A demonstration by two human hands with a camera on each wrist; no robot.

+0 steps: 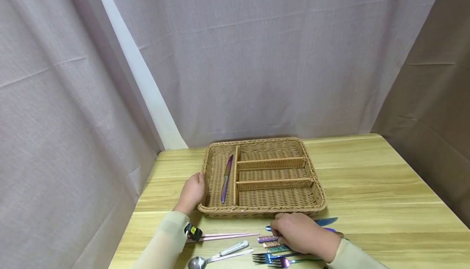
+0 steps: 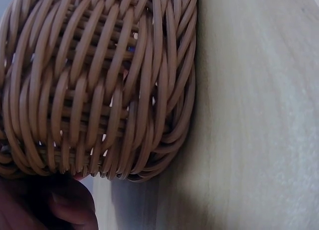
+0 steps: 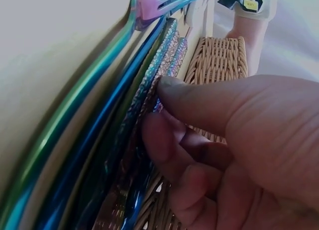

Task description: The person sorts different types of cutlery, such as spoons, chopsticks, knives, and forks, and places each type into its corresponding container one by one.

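So over on the left, your left hand is gripping the side of the wicker basket, though its fingers are mostly hiding behind the weave, and your left wrist view is only catching a dim bit of them at the bottom corner. The black wrist device is covering one end of the pink chopsticks. Below those, a spoon is losing the bottom of its bowl to the frame edge, and a pale handle is lying alongside it, its other end hard to make out.

The basket is sitting on the table, and a purplish knife is lying lengthwise in its long left compartment.

Moving right, the blue fork and purple fork are showing tines, with your arm covering part of them. Your right hand is bending its fingers at the patterned handles, thumb touching; I can't tell if you're actually pinching one. It's also hiding the middle of a blue knife.
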